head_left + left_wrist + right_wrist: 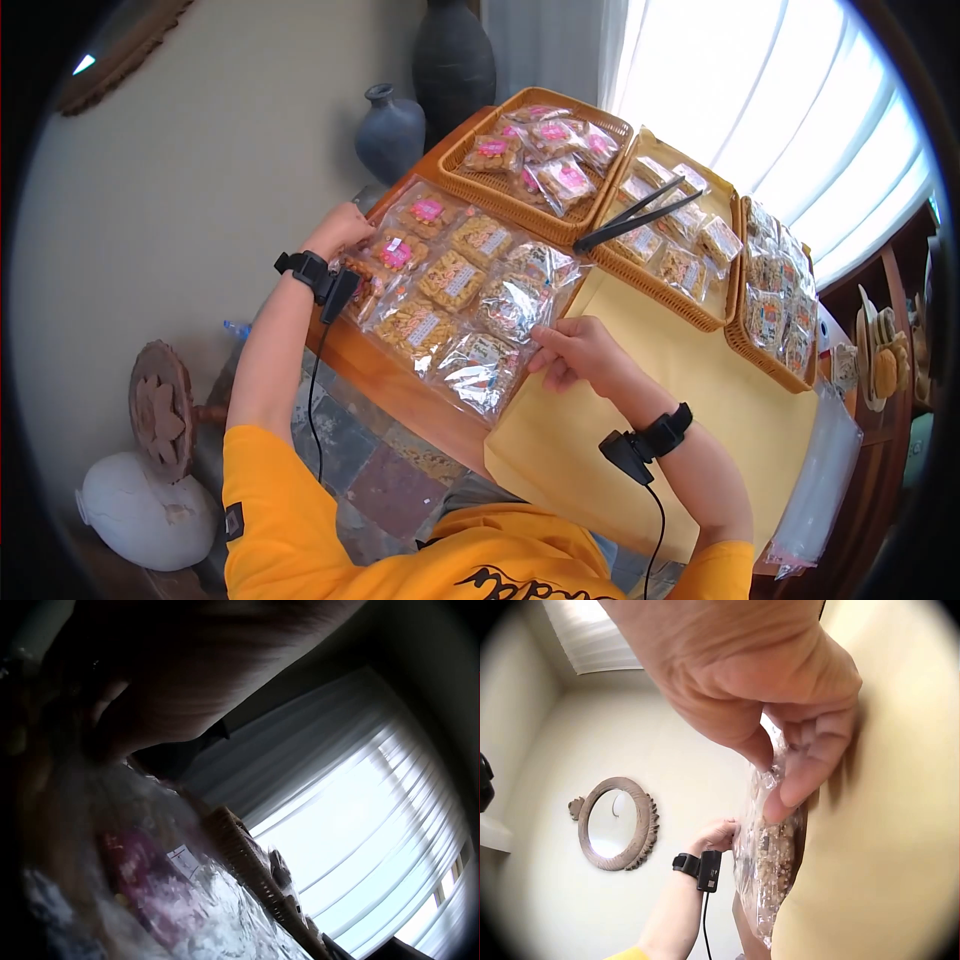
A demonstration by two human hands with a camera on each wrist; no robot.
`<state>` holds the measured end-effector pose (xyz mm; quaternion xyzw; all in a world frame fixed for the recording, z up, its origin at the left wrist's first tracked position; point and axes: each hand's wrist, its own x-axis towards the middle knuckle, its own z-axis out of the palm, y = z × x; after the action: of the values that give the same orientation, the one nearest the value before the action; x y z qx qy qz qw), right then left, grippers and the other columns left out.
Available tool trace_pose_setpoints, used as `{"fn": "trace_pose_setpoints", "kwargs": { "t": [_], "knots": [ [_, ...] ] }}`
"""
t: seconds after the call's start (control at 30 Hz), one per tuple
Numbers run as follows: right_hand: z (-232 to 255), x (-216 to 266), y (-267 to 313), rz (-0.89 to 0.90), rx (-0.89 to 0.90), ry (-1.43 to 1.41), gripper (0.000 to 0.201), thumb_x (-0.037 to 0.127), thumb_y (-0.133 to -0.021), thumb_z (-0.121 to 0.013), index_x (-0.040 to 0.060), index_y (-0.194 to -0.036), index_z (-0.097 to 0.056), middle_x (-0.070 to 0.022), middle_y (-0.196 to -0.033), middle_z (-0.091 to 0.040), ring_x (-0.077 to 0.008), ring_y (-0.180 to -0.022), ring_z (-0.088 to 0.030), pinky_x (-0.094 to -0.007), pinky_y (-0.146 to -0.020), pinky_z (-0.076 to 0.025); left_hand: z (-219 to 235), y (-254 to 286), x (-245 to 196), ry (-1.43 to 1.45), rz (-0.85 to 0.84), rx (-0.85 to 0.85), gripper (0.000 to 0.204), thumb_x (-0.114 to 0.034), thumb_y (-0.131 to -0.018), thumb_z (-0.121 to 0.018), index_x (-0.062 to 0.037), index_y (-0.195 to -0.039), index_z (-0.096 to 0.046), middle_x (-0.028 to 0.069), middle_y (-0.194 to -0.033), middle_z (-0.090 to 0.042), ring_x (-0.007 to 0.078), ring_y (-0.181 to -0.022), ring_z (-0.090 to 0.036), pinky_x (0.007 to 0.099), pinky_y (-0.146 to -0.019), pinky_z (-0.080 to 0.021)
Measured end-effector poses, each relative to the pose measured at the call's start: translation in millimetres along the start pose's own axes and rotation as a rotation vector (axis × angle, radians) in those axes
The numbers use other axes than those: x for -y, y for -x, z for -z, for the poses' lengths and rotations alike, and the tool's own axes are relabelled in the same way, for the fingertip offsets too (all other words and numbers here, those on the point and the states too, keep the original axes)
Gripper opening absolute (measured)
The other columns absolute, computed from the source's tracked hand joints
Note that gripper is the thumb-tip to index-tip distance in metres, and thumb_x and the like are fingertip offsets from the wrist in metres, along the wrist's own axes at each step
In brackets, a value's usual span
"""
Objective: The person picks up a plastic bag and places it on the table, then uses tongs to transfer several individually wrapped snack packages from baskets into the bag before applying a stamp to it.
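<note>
A large clear bag [455,283] of wrapped snack packets, some with pink labels, lies at the wooden table's left end. My left hand [342,230] grips its upper left edge, fingers curled; in the left wrist view that hand [172,682] is dark over the shiny plastic [225,915]. On the opposite side my right hand [585,357] pinches the bag's edge. The right wrist view shows the right hand [772,697] with thumb and fingers closed on the clear plastic [766,847].
Wicker baskets of packets [535,215] [665,290] [765,355] stand along the back, black tongs [630,218] across the middle one. Yellow paper [640,400] covers the table's right part. Plastic bags [820,490] lie at the right edge; vases [390,135] stand behind.
</note>
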<state>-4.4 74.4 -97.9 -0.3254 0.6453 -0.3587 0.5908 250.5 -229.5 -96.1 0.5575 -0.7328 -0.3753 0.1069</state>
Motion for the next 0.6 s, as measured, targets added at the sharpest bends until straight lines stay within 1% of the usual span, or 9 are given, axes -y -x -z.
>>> {"fn": "trace_pose_setpoints", "kwargs": {
  "t": [0.07,0.1,0.13,0.23,0.33,0.47,0.53,0.57,0.6],
  "knots": [
    [-4.4,1.9,1.9,0.041,-0.050,0.061,0.036,0.031,-0.097,-0.056,-0.0021,-0.087,-0.063,-0.0107,-0.079,-0.070,-0.0161,-0.053,-0.065,-0.0267,-0.045,-0.051,-0.2,11.9,-4.3,0.142,-0.003,-0.057,0.011,0.000,-0.074,-0.065,0.0106,-0.077,-0.065,0.0131,-0.068,-0.064,0.0198,-0.054,-0.064,0.0322,-0.049,-0.050],
    [-6.7,1.0,1.5,0.045,-0.060,0.050,0.036,0.031,-0.097,-0.056,-0.0021,-0.087,-0.063,-0.0107,-0.079,-0.070,-0.0161,-0.053,-0.065,-0.0267,-0.045,-0.051,0.3,-3.5,10.8,0.137,-0.007,0.014,0.008,0.000,-0.078,-0.065,0.0075,-0.080,-0.065,0.0107,-0.067,-0.063,0.0176,-0.053,-0.062,0.0304,-0.049,-0.050],
    [-8.9,-1.0,-0.2,0.063,-0.081,0.065,0.035,0.029,-0.098,-0.055,-0.0019,-0.086,-0.063,-0.0110,-0.077,-0.070,-0.0162,-0.053,-0.065,-0.0271,-0.045,-0.051,0.1,-4.9,11.4,0.129,-0.018,0.021,0.008,0.000,-0.078,-0.065,0.0075,-0.080,-0.065,0.0107,-0.067,-0.063,0.0176,-0.053,-0.062,0.0304,-0.049,-0.050],
    [-14.8,-5.2,-2.8,0.125,-0.134,0.085,0.034,0.027,-0.099,-0.052,-0.0020,-0.084,-0.062,-0.0110,-0.073,-0.069,-0.0163,-0.052,-0.064,-0.0277,-0.045,-0.051,-3.1,-8.4,23.9,0.165,-0.105,-0.058,0.014,-0.005,-0.086,-0.061,-0.0014,-0.072,-0.062,0.0068,-0.065,-0.063,0.0142,-0.054,-0.059,0.0279,-0.047,-0.044],
    [-19.0,-4.5,-0.5,0.208,-0.187,0.104,0.035,0.025,-0.100,-0.050,-0.0021,-0.082,-0.062,-0.0102,-0.069,-0.068,-0.0159,-0.051,-0.064,-0.0284,-0.045,-0.051,2.3,-15.7,36.5,0.056,-0.242,-0.146,0.014,-0.007,-0.086,-0.062,-0.0015,-0.073,-0.062,0.0044,-0.064,-0.061,0.0120,-0.056,-0.056,0.0289,-0.048,-0.044],
    [-27.0,2.0,4.9,0.320,-0.195,0.062,0.034,0.023,-0.099,-0.049,-0.0016,-0.079,-0.062,-0.0090,-0.066,-0.068,-0.0151,-0.051,-0.063,-0.0287,-0.048,-0.051,29.7,-1.0,36.3,0.050,-0.221,-0.126,0.016,-0.019,-0.084,-0.062,-0.0054,-0.075,-0.062,0.0009,-0.067,-0.057,0.0117,-0.062,-0.054,0.0288,-0.054,-0.047],
    [-27.2,0.6,7.4,0.357,-0.157,0.057,0.029,0.015,-0.096,-0.048,-0.0031,-0.079,-0.061,-0.0101,-0.066,-0.067,-0.0165,-0.052,-0.064,-0.0307,-0.049,-0.052,42.1,18.2,23.2,0.024,-0.212,-0.143,0.016,-0.019,-0.084,-0.062,-0.0070,-0.074,-0.062,-0.0020,-0.067,-0.055,0.0090,-0.063,-0.052,0.0276,-0.053,-0.044],
    [-25.3,1.7,16.1,0.350,-0.204,0.035,0.029,0.015,-0.096,-0.048,-0.0031,-0.079,-0.061,-0.0101,-0.066,-0.067,-0.0165,-0.052,-0.064,-0.0307,-0.049,-0.052,50.2,24.2,20.4,-0.010,-0.196,-0.157,0.016,-0.019,-0.084,-0.063,-0.0074,-0.073,-0.062,-0.0030,-0.067,-0.054,0.0082,-0.062,-0.051,0.0273,-0.052,-0.042],
    [-24.7,6.5,28.8,0.372,-0.172,0.049,0.029,0.015,-0.096,-0.048,-0.0035,-0.078,-0.061,-0.0102,-0.066,-0.067,-0.0166,-0.052,-0.064,-0.0306,-0.048,-0.051,59.8,30.2,18.8,-0.011,-0.229,-0.115,0.016,-0.018,-0.085,-0.063,-0.0080,-0.072,-0.061,-0.0046,-0.066,-0.053,0.0069,-0.061,-0.049,0.0257,-0.051,-0.040]
  ]
}}
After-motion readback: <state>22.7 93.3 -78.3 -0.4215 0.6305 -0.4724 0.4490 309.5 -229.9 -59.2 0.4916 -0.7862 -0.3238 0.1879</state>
